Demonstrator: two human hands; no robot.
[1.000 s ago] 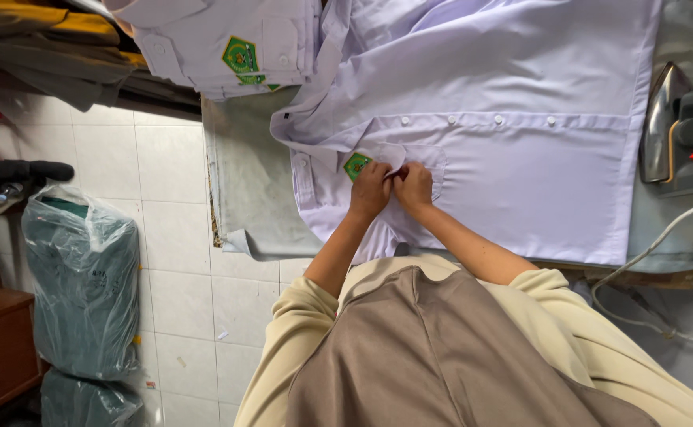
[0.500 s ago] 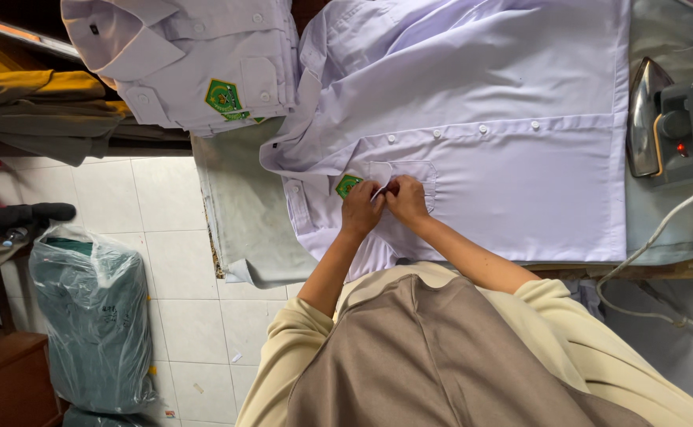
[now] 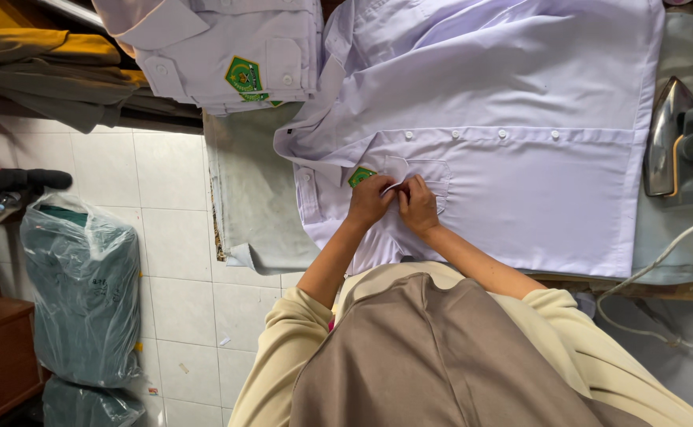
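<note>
My left hand (image 3: 369, 201) and right hand (image 3: 419, 204) have stayed pinched together on the pocket (image 3: 429, 175) of the white shirt (image 3: 520, 119) spread on the ironing board (image 3: 252, 198), beside its green badge (image 3: 360, 175).

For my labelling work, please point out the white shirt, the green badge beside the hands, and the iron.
white shirt (image 3: 520, 87): head view, on its plain back panel.
green badge (image 3: 360, 175): head view, on its visible middle.
iron (image 3: 666, 138): head view, on its shiny soleplate.
</note>
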